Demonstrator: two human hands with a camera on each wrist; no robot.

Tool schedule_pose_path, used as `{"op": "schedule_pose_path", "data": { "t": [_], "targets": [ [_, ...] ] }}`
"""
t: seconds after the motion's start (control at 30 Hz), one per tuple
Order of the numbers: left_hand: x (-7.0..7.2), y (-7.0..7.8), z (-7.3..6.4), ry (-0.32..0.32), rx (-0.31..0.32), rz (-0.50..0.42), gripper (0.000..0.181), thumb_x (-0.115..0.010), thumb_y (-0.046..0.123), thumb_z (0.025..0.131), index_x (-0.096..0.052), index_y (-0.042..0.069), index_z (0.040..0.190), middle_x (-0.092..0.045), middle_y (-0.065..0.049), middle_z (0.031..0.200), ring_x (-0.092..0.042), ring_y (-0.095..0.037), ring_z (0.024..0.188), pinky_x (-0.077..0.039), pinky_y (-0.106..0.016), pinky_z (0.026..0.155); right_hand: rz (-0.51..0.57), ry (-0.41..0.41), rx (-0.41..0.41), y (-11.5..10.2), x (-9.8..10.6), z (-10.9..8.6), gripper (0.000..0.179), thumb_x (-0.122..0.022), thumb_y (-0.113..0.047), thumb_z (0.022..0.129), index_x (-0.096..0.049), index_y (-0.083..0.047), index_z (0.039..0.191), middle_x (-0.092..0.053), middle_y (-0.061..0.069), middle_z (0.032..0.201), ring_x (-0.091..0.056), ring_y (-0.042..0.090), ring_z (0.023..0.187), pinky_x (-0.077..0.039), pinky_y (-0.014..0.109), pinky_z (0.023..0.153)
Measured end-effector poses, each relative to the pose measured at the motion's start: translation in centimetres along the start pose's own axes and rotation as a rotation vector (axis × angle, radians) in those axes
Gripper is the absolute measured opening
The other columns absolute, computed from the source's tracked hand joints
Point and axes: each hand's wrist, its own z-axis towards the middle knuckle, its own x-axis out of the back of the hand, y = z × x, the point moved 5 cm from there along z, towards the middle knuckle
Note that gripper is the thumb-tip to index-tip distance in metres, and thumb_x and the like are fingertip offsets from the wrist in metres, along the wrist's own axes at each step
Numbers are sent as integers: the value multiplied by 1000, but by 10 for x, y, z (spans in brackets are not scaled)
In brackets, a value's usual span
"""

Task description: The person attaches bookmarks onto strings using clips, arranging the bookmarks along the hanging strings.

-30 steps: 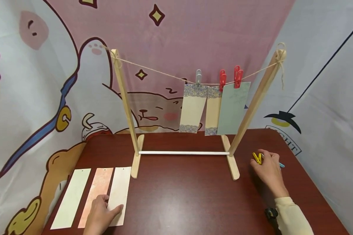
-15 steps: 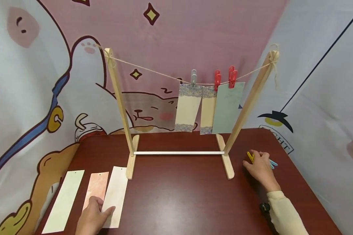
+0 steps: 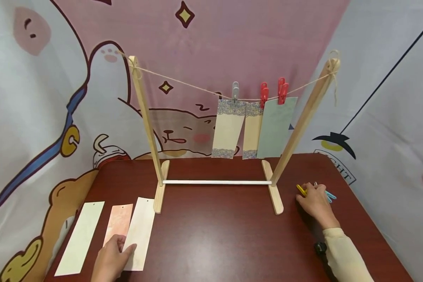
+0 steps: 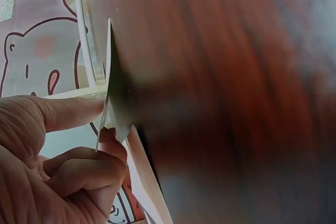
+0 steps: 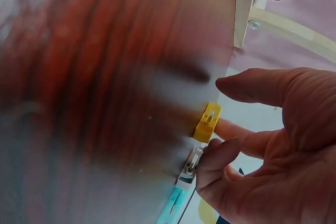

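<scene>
My left hand (image 3: 111, 256) pinches a cream card (image 3: 141, 231) by its lower left side between thumb and fingers. In the left wrist view the card (image 4: 107, 77) stands edge-on, lifted off the table. A coral card (image 3: 120, 219) lies to its left, partly hidden by the hand. My right hand (image 3: 317, 203) is over a yellow clothespin (image 3: 300, 190) and a light blue clothespin (image 3: 332, 196). In the right wrist view, thumb and fingers stand apart beside the yellow clothespin (image 5: 207, 123), with a whitish clothespin (image 5: 191, 165) close to the fingertips.
A pale green card (image 3: 81, 239) lies at the far left. Behind, a wooden stand (image 3: 148, 125) carries a string (image 3: 183, 83) with several cards hanging from grey and red clothespins. Its feet (image 3: 275, 196) rest on the dark red table (image 3: 211, 235).
The cream card has been lifted and turned slightly, its lower part shifting left over the coral card. My right hand has barely moved among the clothespins. The head view shifted a little.
</scene>
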Motion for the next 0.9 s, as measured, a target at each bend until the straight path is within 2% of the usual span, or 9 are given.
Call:
{"op": "schedule_pose_path", "data": {
  "t": [0.1,0.23,0.33,0.43,0.6,0.7,0.8,0.9],
  "targets": [
    [3,1,0,1,-2,-21,42,-84,14,93,-61,-15,113,-53,-7,79,-56,-21,60,-47,-36,50,2,26,37,1,1,1,34,-76,-7,95,-63,18,116,-48,38,113,-49,49,101,-51,61,80],
    [8,0,1,16,7,-23,34,-82,13,95,-66,-14,108,-58,-6,79,-56,-22,70,-47,-37,60,10,41,69,5,1,3,19,-79,-7,94,-69,10,97,-58,32,103,-52,47,102,-50,56,76],
    [11,0,2,36,20,-42,28,-80,12,96,-69,-13,103,-62,-5,78,-57,-23,71,-45,-37,64,27,45,97,7,1,3,16,-80,-7,93,-71,4,88,-61,28,99,-54,46,103,-49,54,76],
    [14,1,2,58,37,-69,24,-80,12,97,-71,-11,99,-65,-4,77,-58,-20,70,-45,-35,62,47,36,97,8,2,2,16,-79,-9,95,-72,1,85,-65,25,97,-59,42,94,-48,51,71],
    [18,-4,2,58,68,-116,23,-81,14,97,-73,-8,98,-68,-3,79,-59,-19,71,-45,-32,61,99,14,41,11,5,-1,20,-76,-16,100,-74,3,93,-71,26,96,-59,33,77,-44,40,60],
    [20,-8,3,48,82,-128,23,-81,16,98,-74,-6,97,-70,-3,80,-59,-19,75,-45,-32,63,156,38,20,12,5,-4,24,-77,-20,102,-73,4,100,-70,24,95,-58,29,75,-45,37,59],
    [21,-12,5,32,97,-146,24,-80,17,99,-75,-7,99,-71,-3,82,-59,-20,79,-46,-31,63,256,82,-2,12,6,-8,31,-78,-24,103,-71,5,112,-69,19,97,-58,23,76,-48,32,59],
    [22,-14,6,10,117,-185,25,-79,17,100,-75,-8,102,-70,-4,84,-57,-22,83,-45,-30,63,384,129,-27,12,10,-11,44,-80,-28,103,-68,6,128,-71,21,110,-62,14,81,-52,22,62]
  ]
}}
